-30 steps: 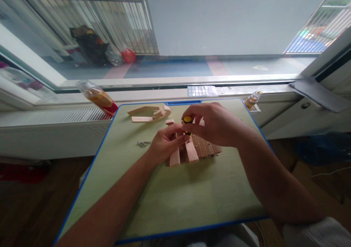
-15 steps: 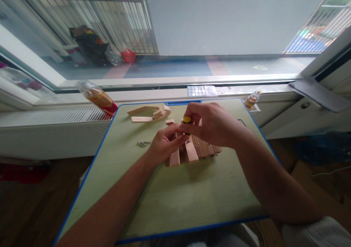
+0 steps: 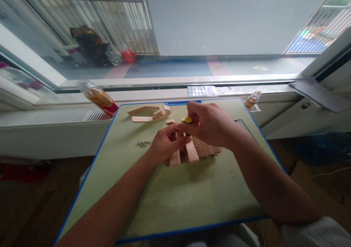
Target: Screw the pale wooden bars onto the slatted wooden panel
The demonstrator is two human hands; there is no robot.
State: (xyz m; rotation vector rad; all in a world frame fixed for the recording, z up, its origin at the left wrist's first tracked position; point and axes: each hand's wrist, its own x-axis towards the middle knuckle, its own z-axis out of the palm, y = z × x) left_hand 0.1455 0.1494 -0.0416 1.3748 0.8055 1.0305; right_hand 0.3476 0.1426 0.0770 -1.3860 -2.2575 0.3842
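yellow-topped screwdriver (image 3: 188, 120) stands pinched in our right hand (image 3: 210, 124), over pale wooden strips (image 3: 192, 154) near the middle of the table (image 3: 131, 210). our left hand (image 3: 163, 144) lies across them; whether its fingertips pinch anything, we cannot tell. screws (image 3: 143, 143) lie towards the table's left edge, a curved wooden piece (image 3: 159, 114) near its far left corner.

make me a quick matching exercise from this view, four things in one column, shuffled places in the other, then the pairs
1. yellow-and-black tool
2. loose silver screws
3. curved wooden part
4. bottle with red lower part

A. near the far edge of the table
B. off the table, by its far left corner
C. in the right hand
D. on the table, just left of the left hand

Pairs: 1-C, 2-D, 3-A, 4-B
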